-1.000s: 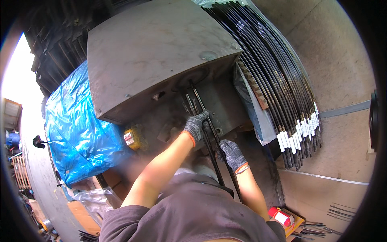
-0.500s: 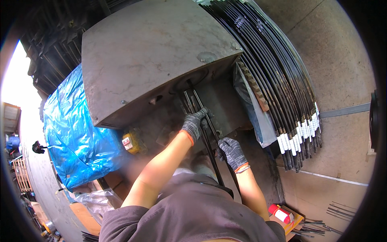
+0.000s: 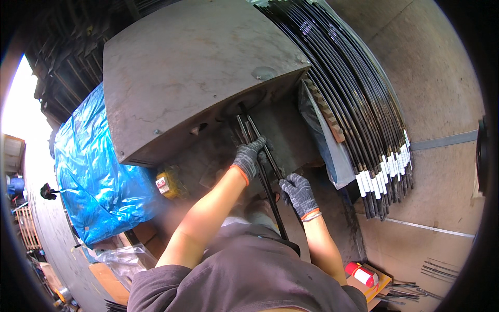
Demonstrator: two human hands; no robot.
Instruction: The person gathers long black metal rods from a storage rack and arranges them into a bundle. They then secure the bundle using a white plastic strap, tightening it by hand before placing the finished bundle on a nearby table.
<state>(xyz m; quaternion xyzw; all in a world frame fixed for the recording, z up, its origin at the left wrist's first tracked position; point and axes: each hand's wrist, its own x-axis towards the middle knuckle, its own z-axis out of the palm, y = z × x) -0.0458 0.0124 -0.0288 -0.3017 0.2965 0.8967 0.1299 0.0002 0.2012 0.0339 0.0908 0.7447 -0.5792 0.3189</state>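
Observation:
My left hand (image 3: 248, 158), in a grey knit glove with an orange cuff, is closed around slim dark metal rods (image 3: 270, 195) below the front face of a big grey metal housing (image 3: 192, 73). Bright bare ends of the rods stick out past its fingers toward an opening under the housing. My right hand (image 3: 299, 195), gloved alike, is lower and to the right. Its fingers are closed on the lower part of one dark rod, which slants up past the left hand. My palms hide parts of the rods, so their exact number cannot be told.
A long row of black rods (image 3: 358, 104) with white-wrapped ends lies at the right. Blue sheeting (image 3: 99, 171) covers something at the left. A yellow plastic-wrapped item (image 3: 171, 183) sits under the housing. A red cylinder (image 3: 362, 274) rests on cardboard at lower right, beside loose rods (image 3: 405, 292).
The view has shifted very slightly. Both hands keep nearly the same places and grips; my right hand has moved up and left by a small amount.

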